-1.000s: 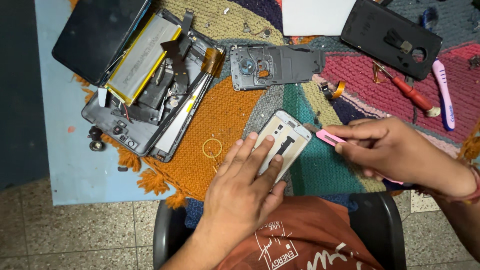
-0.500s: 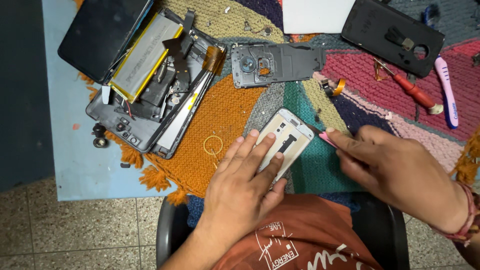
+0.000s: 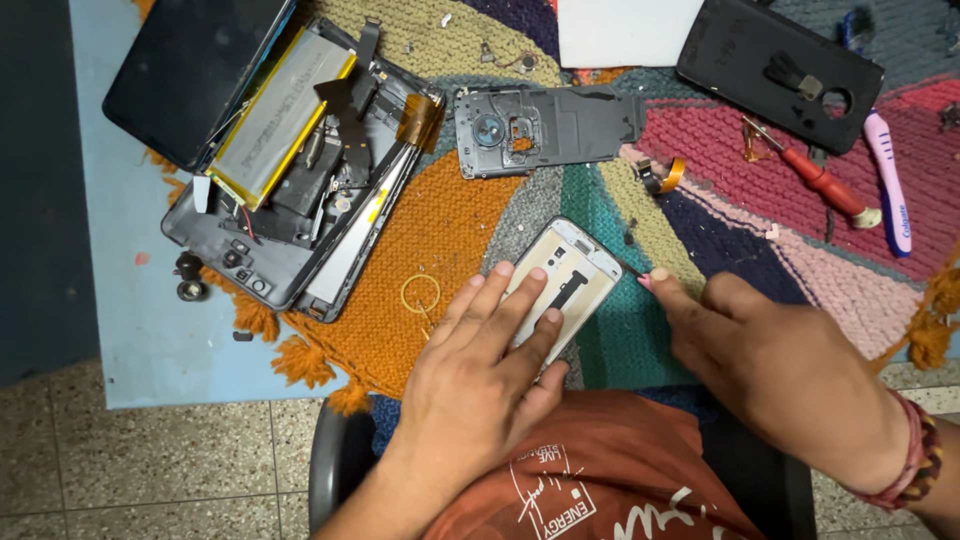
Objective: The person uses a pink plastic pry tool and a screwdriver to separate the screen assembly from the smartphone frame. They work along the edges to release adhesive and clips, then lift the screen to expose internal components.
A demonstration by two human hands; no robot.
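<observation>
A person is working at a table covered by a multicoloured knitted mat (image 3: 480, 215), seen from above. The left hand (image 3: 490, 370) is lying flat, fingers spread and straight, pressing down on a small white and silver phone frame (image 3: 572, 268) that is resting on the mat near its front edge, just ahead of the person's lap. The right hand (image 3: 770, 360) is lying just beside the frame's right edge, its fingers drawn together around something pink and thin (image 3: 643, 282), of which only the tip is showing at the frame's side; what it is cannot be told.

Further back are lying a gutted dark grey phone body with a yellow-edged silver battery (image 3: 300, 170), a grey inner cover plate with a round camera opening (image 3: 545, 125), a black back cover (image 3: 780, 60), a red-handled screwdriver (image 3: 815, 180) and a pink toothbrush (image 3: 888, 180).

Risks, as a judgement: the pink tip is working at a narrow seam, so too much force could make it slip and scratch or bend the frame. The flat left hand is only pinning, not gripping, so the frame could slide on the soft mat. Tiny loose parts could vanish into the knit.
</observation>
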